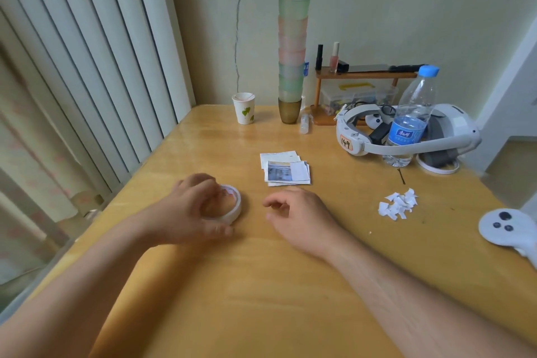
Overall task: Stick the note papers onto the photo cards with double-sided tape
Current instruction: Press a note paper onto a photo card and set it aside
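Right now I see my left hand (191,206) curled over the tape (232,206), which lies flat on the table (261,285). Its fingers wrap the roll's edge. My right hand (296,212) rests on the table just beside it, fingers loosely bent, holding nothing. The cards (286,168) sit in a small pile just past my right hand, with a white note (299,171) on the top one. To the right lies a heap of paper scraps (398,203). At the back, a paper cup (244,109) stands alone; I cannot tell what is in it. Next to it rises a tall stack of cups (292,58). A bottle (409,119) with a blue cap holds a little water. Under the shelf (363,75) a clear box (354,96) holds small things, too blurred to name.
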Available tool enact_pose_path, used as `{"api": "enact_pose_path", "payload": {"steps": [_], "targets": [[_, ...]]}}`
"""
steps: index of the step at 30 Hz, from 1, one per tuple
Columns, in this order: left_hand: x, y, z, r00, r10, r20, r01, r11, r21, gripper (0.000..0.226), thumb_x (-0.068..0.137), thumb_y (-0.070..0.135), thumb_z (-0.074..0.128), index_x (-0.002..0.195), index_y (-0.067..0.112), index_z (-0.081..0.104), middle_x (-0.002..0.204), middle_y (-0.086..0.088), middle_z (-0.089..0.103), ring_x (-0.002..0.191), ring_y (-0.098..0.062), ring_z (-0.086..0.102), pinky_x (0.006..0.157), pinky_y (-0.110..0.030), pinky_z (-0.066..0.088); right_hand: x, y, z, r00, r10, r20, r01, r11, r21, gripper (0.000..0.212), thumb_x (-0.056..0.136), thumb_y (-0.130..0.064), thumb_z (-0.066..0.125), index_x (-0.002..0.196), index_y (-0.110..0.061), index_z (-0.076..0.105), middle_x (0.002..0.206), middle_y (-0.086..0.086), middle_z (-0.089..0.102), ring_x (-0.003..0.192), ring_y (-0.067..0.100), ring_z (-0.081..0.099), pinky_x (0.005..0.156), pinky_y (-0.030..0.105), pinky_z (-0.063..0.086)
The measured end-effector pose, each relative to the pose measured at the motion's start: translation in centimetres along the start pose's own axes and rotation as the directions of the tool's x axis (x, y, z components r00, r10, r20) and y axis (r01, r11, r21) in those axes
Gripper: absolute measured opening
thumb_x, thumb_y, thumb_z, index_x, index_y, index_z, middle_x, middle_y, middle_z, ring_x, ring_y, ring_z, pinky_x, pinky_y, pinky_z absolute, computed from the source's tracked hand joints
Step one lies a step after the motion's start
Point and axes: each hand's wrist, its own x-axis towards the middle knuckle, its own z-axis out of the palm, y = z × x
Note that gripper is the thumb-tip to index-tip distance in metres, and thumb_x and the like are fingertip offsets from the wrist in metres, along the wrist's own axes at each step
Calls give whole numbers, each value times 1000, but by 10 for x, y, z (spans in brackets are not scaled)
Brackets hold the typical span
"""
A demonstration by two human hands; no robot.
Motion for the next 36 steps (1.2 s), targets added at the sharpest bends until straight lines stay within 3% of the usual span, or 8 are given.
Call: {"api": "enact_pose_path", "payload": {"steps": [6,10,14,18,24,28,31,36], "targets": [[-15,2,33,951,-110,-288,74,988,-135,48,72,50,87,106,39,55,134,5,45,119,-18,52,100,-28,42,-12,-28,14,1000,1,4,0,992,-126,40,92,-40,71,131,-31,65,128,-7,62,124,19,50,109,27,36],[-13,16,49,872,-91,-481,40,993,-116,30,78,53,83,82,30,64,102,7,64,98,-18,63,83,-27,43,-15,-28,30,999,-16,-52,2,964,-265,36,95,-47,62,126,-31,68,127,-9,62,121,22,46,106,31,39],[-13,26,48,854,-99,-511,19,987,-160,36,74,57,86,74,26,68,99,11,65,87,-9,64,77,-21,45,-17,-21,38,996,-51,-73,22,936,-351,27,97,-44,53,110,-30,73,121,-15,63,116,21,48,99,37,47],[3,31,31,875,-155,-459,27,962,-273,43,61,68,72,72,27,67,96,9,65,68,-14,68,66,-34,57,-17,-17,39,992,-81,-97,45,941,-334,24,94,-40,53,100,-29,74,115,-16,65,111,20,50,97,38,49],[53,23,20,870,-174,-461,66,968,-241,39,63,64,67,75,27,65,99,7,66,75,-21,68,68,-30,51,-16,-18,36,995,-29,-100,-19,893,-450,35,94,-50,47,117,-33,67,130,-15,55,125,19,45,102,37,44],[77,8,29,853,-186,-487,129,980,-148,28,76,50,78,76,25,66,103,-1,70,112,-26,62,94,-33,46,-13,-16,33,995,44,-91,-81,882,-464,40,96,-54,45,122,-33,65,128,-13,51,126,19,40,103,38,43],[83,1,36,849,-183,-495,140,982,-123,27,79,49,76,79,27,60,101,-2,68,116,-29,58,98,-36,41,-13,-17,34,994,43,-97,-83,884,-459,39,95,-54,45,123,-34,64,127,-14,51,125,18,40,102,37,43],[79,-2,39,871,-203,-448,155,978,-142,40,86,51,73,115,27,61,137,-7,57,130,-34,50,107,-37,35,-13,-16,34,994,47,-96,-85,891,-446,37,96,-53,47,123,-35,65,126,-16,52,122,18,41,102,36,43]]}}
